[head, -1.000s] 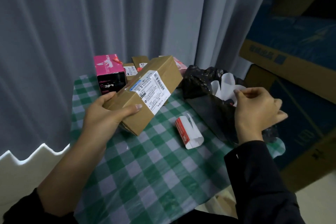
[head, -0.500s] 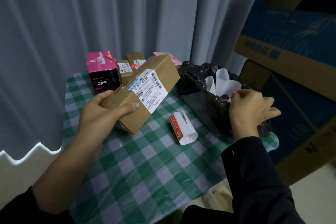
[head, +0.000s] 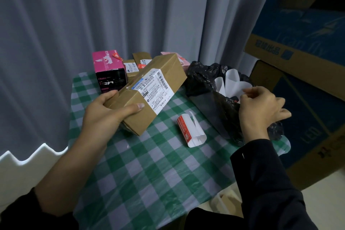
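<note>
My left hand (head: pixel 104 115) grips the near end of a long brown cardboard parcel (head: pixel 149 89) with a white shipping label, held tilted just above the green checked tablecloth (head: pixel 149 170). My right hand (head: pixel 261 110) is over a crumpled black plastic bag (head: pixel 205 84) at the right of the table, fingertips pinching the edge of white backing paper (head: pixel 233 82) that sticks out of the bag. A curled white paper strip with a red printed edge (head: pixel 190 129) lies on the cloth between my hands.
A pink and black box (head: pixel 109 71) and small brown parcels (head: pixel 138 63) stand at the table's back by the grey curtain (head: pixel 93 15). Large blue and brown cartons (head: pixel 302 61) are stacked close on the right. White foam (head: pixel 22 170) lies at the left.
The view has shifted a little. My right hand's fingertips have shifted slightly on the white paper at the bag's mouth. The left hand keeps the parcel in much the same place.
</note>
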